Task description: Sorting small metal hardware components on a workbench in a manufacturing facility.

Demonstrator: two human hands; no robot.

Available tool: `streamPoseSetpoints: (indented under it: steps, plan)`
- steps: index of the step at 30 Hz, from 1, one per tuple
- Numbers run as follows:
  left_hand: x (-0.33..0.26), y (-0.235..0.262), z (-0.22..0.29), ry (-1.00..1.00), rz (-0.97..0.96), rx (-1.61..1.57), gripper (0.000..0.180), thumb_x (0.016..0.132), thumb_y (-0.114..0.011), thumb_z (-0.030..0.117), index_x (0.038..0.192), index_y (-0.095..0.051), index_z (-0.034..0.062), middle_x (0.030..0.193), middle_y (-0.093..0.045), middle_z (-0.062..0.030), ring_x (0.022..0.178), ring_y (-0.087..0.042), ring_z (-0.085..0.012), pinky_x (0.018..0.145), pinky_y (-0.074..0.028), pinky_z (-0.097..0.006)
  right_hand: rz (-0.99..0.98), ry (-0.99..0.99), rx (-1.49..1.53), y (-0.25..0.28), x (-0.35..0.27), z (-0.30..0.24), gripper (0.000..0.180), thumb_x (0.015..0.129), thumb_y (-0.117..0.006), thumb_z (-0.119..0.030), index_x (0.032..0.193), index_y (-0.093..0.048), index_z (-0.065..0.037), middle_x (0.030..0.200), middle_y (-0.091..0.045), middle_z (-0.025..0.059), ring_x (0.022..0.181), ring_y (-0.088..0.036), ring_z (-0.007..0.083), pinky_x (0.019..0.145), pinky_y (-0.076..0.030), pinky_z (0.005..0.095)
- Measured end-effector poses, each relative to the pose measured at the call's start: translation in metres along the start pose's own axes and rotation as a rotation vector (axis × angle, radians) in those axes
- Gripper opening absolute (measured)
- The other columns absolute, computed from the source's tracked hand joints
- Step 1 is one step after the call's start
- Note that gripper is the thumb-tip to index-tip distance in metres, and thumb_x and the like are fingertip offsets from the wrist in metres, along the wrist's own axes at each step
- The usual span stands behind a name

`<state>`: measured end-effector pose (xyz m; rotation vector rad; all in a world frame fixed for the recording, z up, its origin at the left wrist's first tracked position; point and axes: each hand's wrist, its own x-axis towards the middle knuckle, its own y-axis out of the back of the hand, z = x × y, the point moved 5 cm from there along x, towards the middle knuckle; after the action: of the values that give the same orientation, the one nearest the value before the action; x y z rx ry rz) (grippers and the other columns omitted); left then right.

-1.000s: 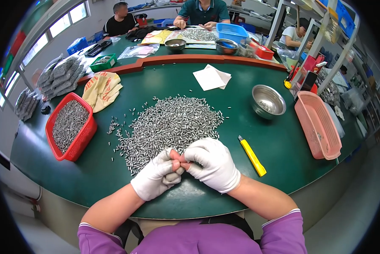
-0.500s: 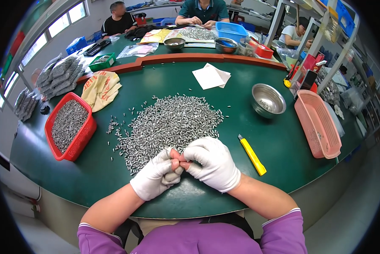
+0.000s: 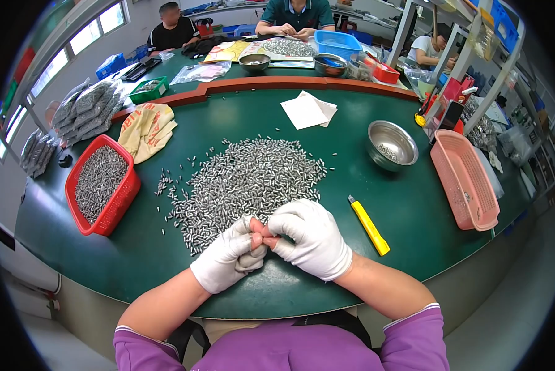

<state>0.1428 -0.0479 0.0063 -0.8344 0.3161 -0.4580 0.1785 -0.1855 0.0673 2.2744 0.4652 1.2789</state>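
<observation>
White gloves with bare fingertips cover my left hand (image 3: 228, 256) and my right hand (image 3: 308, 238). Their thumbs and forefingers are pinched and meet tip to tip at the near edge of a heap of small, shiny metal pins (image 3: 246, 179). Whatever sits between the fingertips is too small or too hidden to make out. The heap spreads over the green tabletop (image 3: 327, 290), with a few loose pieces scattered round it. To the right of my right hand lies a yellow utility knife (image 3: 369, 226).
At left stands a red plastic basket (image 3: 118, 207) full of similar pieces, beside a crumpled cream cloth (image 3: 147, 132). A steel bowl (image 3: 376, 145) with some pieces and a pink basket (image 3: 466, 185) stand at right. White papers (image 3: 305, 112) lie farther back. Co-workers sit beyond the red-brown ledge (image 3: 252, 85).
</observation>
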Motion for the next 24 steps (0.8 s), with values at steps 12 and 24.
streamPoseSetpoints:
  steps: [12,24]
  plan:
    - [-0.0006,-0.001,0.0006,-0.012,-0.006,0.009,0.008,0.095,-0.064,0.016,0.099,-0.058,0.0137,0.073,-0.048,0.0027,0.053,-0.032,-0.0054,0.049,-0.025,-0.021,-0.055,-0.008,0.01,-0.0011,-0.0017,0.0007,0.02,0.074,-0.076,-0.017,0.09,-0.065,-0.012,0.089,-0.062,0.0038,0.083,-0.061,0.0252,0.073,-0.05,0.0372]
    - [-0.001,0.0008,0.0013,-0.026,-0.006,0.045,0.008,0.096,-0.062,0.016,0.099,-0.056,0.0123,0.074,-0.049,0.0014,0.053,-0.033,-0.005,0.049,-0.026,-0.02,-0.047,-0.007,0.013,0.0009,-0.0013,-0.0004,0.019,0.074,-0.075,-0.016,0.09,-0.065,-0.013,0.089,-0.063,0.0029,0.083,-0.062,0.0248,0.073,-0.05,0.0365]
